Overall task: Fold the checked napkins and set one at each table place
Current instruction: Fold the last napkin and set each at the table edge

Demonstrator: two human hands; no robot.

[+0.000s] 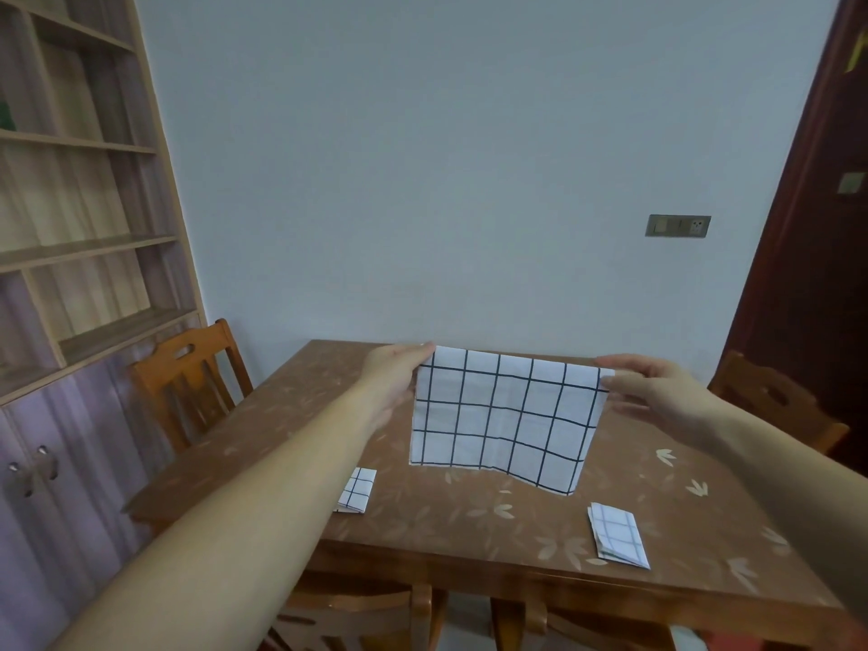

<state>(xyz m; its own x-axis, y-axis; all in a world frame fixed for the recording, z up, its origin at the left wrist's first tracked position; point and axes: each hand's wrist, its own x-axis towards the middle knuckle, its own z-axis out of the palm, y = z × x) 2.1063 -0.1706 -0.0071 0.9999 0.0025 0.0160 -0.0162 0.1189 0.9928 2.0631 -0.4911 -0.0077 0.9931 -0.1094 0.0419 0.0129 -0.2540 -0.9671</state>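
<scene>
A white napkin with a dark check [505, 418] hangs spread out above the brown table [469, 523]. My left hand [397, 373] pinches its top left corner and my right hand [657, 392] pinches its top right corner. The napkin's lower edge sags toward the tabletop. A small folded checked napkin [358, 490] lies near the table's left side, partly hidden behind my left forearm. Another folded checked napkin [619, 541] lies near the front right of the table.
A wooden chair [188, 387] stands at the table's left, another chair [775, 401] at its right, and chair backs [422, 613] show below the near edge. A tall shelf unit [80, 227] fills the left wall. A dark door [817, 227] is at the right.
</scene>
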